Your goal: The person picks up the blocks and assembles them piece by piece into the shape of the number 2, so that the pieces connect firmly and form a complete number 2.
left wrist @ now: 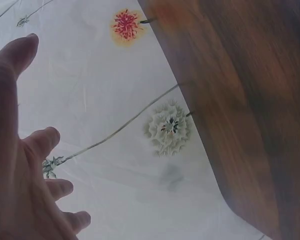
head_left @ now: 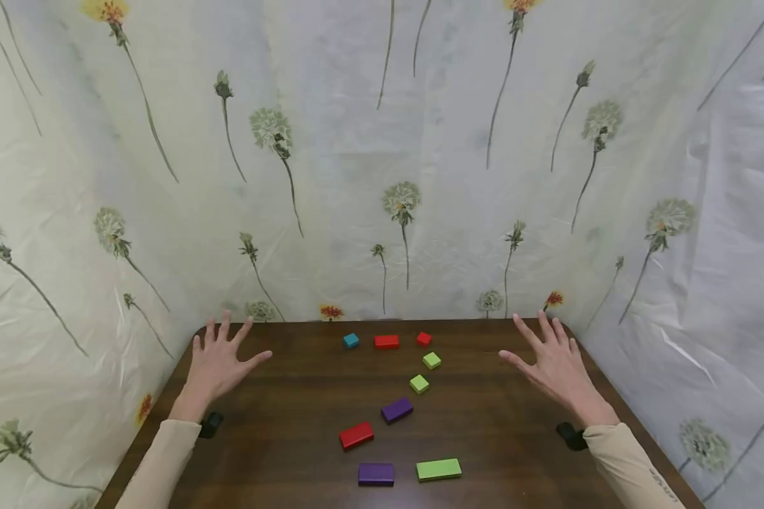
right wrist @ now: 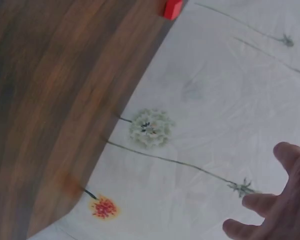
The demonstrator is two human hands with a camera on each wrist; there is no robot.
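Note:
My left hand (head_left: 217, 364) hovers over the left side of the brown table, fingers spread and holding nothing. On the opposite side, my right hand (head_left: 555, 369) is likewise spread and holds nothing. Between them lie coloured blocks: a blue cube (head_left: 351, 341), a red block (head_left: 386, 342) and a small red cube (head_left: 424, 339) along the back. Two lime green cubes (head_left: 431, 360) lie nearer. Toward the front are a purple block (head_left: 397, 411), a red block (head_left: 356, 435), another purple block (head_left: 376, 474) and a long lime green block (head_left: 438, 469). Neither hand touches any block.
The dark wooden table (head_left: 280, 424) has rounded far corners. Pale sheeting (head_left: 344, 212) printed with dandelions hangs behind it and on both sides. A black band (head_left: 211, 425) is on the left wrist and another black band (head_left: 571, 436) on the right.

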